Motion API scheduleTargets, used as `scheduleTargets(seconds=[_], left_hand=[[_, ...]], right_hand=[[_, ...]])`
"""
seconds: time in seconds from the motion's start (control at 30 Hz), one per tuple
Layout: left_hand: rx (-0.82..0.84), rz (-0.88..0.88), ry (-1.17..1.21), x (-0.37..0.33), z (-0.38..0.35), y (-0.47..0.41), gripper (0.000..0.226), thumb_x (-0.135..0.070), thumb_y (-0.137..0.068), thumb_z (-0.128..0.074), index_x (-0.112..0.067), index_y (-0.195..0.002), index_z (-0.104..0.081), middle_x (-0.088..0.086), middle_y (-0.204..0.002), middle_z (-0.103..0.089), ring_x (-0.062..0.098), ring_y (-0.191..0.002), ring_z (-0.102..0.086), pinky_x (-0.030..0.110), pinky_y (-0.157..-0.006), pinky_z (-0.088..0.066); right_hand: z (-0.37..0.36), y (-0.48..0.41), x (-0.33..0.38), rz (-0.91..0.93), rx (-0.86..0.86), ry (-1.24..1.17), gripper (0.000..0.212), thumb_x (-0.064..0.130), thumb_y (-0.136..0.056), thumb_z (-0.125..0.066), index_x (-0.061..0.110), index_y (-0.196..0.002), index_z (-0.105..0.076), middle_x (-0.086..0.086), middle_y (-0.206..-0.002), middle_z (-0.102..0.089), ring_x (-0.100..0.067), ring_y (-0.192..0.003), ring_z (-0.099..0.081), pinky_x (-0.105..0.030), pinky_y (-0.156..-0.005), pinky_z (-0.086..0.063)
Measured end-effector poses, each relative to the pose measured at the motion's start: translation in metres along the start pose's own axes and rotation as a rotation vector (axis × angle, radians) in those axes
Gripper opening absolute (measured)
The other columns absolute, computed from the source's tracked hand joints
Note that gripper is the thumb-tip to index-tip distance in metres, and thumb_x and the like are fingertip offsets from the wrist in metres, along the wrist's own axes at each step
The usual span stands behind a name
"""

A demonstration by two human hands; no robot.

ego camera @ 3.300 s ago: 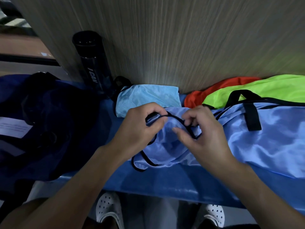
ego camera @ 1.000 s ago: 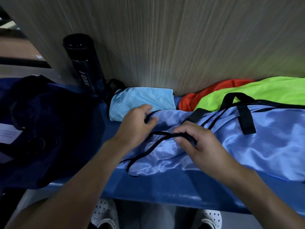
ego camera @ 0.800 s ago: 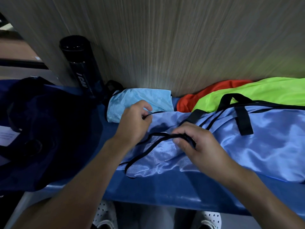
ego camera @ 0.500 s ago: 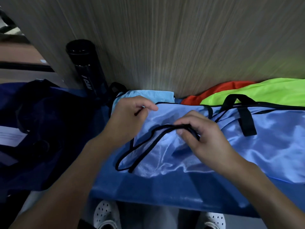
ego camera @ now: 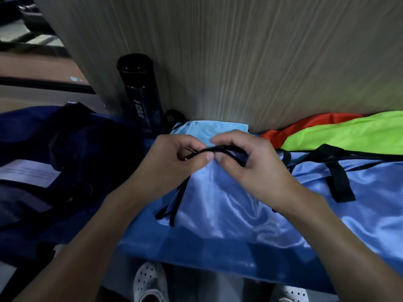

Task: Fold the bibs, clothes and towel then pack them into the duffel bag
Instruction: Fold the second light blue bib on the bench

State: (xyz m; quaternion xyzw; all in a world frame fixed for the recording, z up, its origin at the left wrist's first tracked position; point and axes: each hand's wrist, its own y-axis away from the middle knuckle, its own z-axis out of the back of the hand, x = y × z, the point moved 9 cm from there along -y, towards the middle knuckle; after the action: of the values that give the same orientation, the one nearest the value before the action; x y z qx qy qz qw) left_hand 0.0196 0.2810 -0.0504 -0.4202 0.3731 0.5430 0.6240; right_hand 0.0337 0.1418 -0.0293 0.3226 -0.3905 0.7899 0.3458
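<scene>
A shiny light blue bib (ego camera: 229, 199) with black trim lies on the blue bench (ego camera: 218, 251). My left hand (ego camera: 172, 158) and my right hand (ego camera: 246, 164) meet over its far edge, and both pinch the black trimmed edge there, thumbs almost touching. Behind my hands sits a folded pale blue bib (ego camera: 207, 129) against the wooden wall. To the right lie a neon green bib (ego camera: 349, 134) and an orange bib (ego camera: 305, 125). The dark navy duffel bag (ego camera: 43, 160) is on the left.
A black cylinder bottle (ego camera: 139, 90) stands against the wooden wall (ego camera: 239, 51) behind the bag. A white paper label (ego camera: 28, 173) lies on the bag. My white perforated shoes (ego camera: 150, 282) show below the bench edge.
My hands have come together at the far edge, bringing the bib's black trimmed left part up and over. The bib now covers less of the bench on the left.
</scene>
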Motion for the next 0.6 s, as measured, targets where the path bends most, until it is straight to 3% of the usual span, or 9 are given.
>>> scheduleTargets(seconds=[0.07, 0.17, 0.27, 0.33, 0.47, 0.53, 0.6], left_hand=[[-0.062, 0.046, -0.027, 0.012, 0.011, -0.004, 0.010, -0.013, -0.087, -0.073, -0.012, -0.077, -0.073, 0.016, -0.061, -0.060, 0.012, -0.058, -0.046, 0.028, -0.057, -0.037], [-0.200, 0.114, -0.125, 0.036, 0.035, -0.009, 0.008, -0.008, -0.087, -0.071, -0.007, -0.079, -0.072, 0.013, -0.071, -0.070, 0.005, -0.058, -0.052, 0.020, -0.057, -0.042], [-0.243, 0.207, -0.358, 0.057, 0.046, -0.008, 0.010, -0.008, -0.087, -0.064, -0.017, -0.083, -0.068, 0.001, -0.073, -0.069, 0.006, -0.058, -0.061, 0.011, -0.051, -0.043], [-0.170, 0.225, -0.487, 0.065, 0.040, -0.007, 0.014, -0.008, -0.087, -0.057, -0.017, -0.094, -0.064, 0.000, -0.083, -0.068, 0.015, -0.074, -0.065, 0.020, -0.060, -0.049], [-0.149, 0.107, -0.730, 0.058, 0.025, -0.002, 0.035, -0.012, -0.086, -0.061, -0.015, -0.121, -0.058, 0.008, -0.115, -0.055, 0.028, -0.102, -0.055, 0.039, -0.090, -0.046], [-0.151, -0.038, -0.801, 0.039, 0.013, -0.001, 0.028, -0.013, -0.086, -0.064, -0.017, -0.113, -0.060, 0.004, -0.112, -0.054, 0.025, -0.100, -0.052, 0.042, -0.089, -0.045], [-0.029, -0.120, -0.689, 0.032, -0.007, 0.002, 0.014, -0.010, -0.086, -0.061, -0.022, -0.094, -0.059, -0.004, -0.093, -0.056, 0.017, -0.083, -0.053, 0.038, -0.075, -0.048]], right_hand=[[0.002, -0.001, -0.002, 0.022, -0.051, 0.134, 0.033, 0.013, -0.084, -0.065, 0.014, -0.116, -0.064, 0.009, -0.103, -0.064, -0.011, -0.102, -0.060, -0.030, -0.093, -0.045], [0.004, 0.006, -0.004, 0.113, -0.070, 0.395, 0.036, 0.016, -0.081, -0.065, 0.015, -0.117, -0.063, 0.003, -0.109, -0.061, -0.020, -0.099, -0.055, -0.047, -0.087, -0.045], [-0.004, 0.022, -0.010, 0.118, 0.027, 0.388, 0.034, 0.014, -0.081, -0.065, 0.014, -0.115, -0.064, 0.001, -0.103, -0.058, -0.018, -0.094, -0.054, -0.042, -0.083, -0.047], [-0.008, 0.036, -0.017, 0.107, 0.088, 0.493, 0.034, 0.018, -0.080, -0.065, 0.018, -0.115, -0.063, 0.004, -0.102, -0.057, -0.017, -0.094, -0.053, -0.041, -0.080, -0.045], [0.003, 0.061, -0.052, -0.033, 0.234, 0.714, 0.052, 0.031, -0.076, -0.062, 0.027, -0.126, -0.050, 0.010, -0.113, -0.052, -0.016, -0.102, -0.044, -0.031, -0.081, -0.025], [0.007, 0.071, -0.066, -0.037, 0.286, 0.862, 0.058, 0.033, -0.068, -0.058, 0.028, -0.125, -0.049, 0.009, -0.111, -0.053, -0.018, -0.100, -0.043, -0.030, -0.075, -0.019], [0.010, 0.074, -0.076, -0.061, 0.305, 0.934, 0.055, 0.030, -0.062, -0.061, 0.026, -0.117, -0.057, 0.007, -0.105, -0.057, -0.021, -0.097, -0.045, -0.033, -0.073, -0.021]])
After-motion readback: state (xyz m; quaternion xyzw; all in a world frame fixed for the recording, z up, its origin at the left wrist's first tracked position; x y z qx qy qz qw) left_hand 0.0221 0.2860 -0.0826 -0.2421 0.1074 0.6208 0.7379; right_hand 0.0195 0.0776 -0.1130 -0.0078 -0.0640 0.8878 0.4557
